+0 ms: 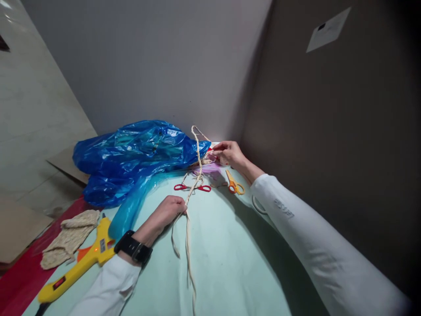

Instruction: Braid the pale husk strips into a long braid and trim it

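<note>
A thin cream braided cord rises from my left hand, loops over at the top and comes down toward my right hand. The left fingers are closed on the braid, and loose strands hang below them across the table. Farther back, the right thumb and fingertips pinch the pale cord among a small heap of straw-coloured and red material. Behind the cord lie red-handled scissors, their blades partly hidden. Just below the right hand are orange scissors.
A blue plastic bag fills the back left. At the front left lie a yellow glue gun with a lit light and a woven cream piece. The pale green table covering meets grey walls behind and a dark panel at right.
</note>
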`<action>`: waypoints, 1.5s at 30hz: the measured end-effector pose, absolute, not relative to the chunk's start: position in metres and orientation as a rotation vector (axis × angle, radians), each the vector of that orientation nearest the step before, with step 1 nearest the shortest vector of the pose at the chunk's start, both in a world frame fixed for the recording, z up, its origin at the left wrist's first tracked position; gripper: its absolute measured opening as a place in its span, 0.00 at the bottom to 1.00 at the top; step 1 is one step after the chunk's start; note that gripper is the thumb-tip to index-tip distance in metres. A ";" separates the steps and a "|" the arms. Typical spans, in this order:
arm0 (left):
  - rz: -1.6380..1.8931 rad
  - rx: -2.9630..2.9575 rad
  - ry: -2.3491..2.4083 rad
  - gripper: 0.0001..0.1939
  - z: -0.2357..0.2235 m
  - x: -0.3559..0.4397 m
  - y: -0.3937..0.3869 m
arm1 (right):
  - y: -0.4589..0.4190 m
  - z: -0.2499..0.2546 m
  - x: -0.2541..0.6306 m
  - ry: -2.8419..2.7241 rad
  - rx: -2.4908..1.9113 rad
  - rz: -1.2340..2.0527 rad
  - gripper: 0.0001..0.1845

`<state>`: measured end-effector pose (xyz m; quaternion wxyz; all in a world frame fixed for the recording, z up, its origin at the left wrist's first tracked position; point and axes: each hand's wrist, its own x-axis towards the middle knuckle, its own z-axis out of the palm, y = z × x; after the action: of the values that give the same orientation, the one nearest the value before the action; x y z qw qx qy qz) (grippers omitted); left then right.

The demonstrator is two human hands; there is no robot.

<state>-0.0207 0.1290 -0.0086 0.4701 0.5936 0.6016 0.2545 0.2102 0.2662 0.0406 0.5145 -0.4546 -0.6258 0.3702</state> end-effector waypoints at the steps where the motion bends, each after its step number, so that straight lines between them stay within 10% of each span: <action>1: 0.636 1.449 1.479 0.06 -0.009 -0.020 0.130 | 0.260 0.043 0.214 -1.483 -1.083 0.908 0.10; 16: 0.675 1.698 1.401 0.09 -0.019 -0.015 0.131 | 0.161 -0.011 0.172 -1.410 -0.956 1.473 0.14; 45: 0.780 1.252 1.302 0.10 -0.013 -0.018 0.129 | 0.194 -0.025 0.151 -1.797 -0.902 1.222 0.12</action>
<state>-0.0178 0.1290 -0.0131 0.5541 0.5297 0.5509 0.3300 0.1514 0.1937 -0.0254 0.3842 -0.3539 -0.7052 0.4796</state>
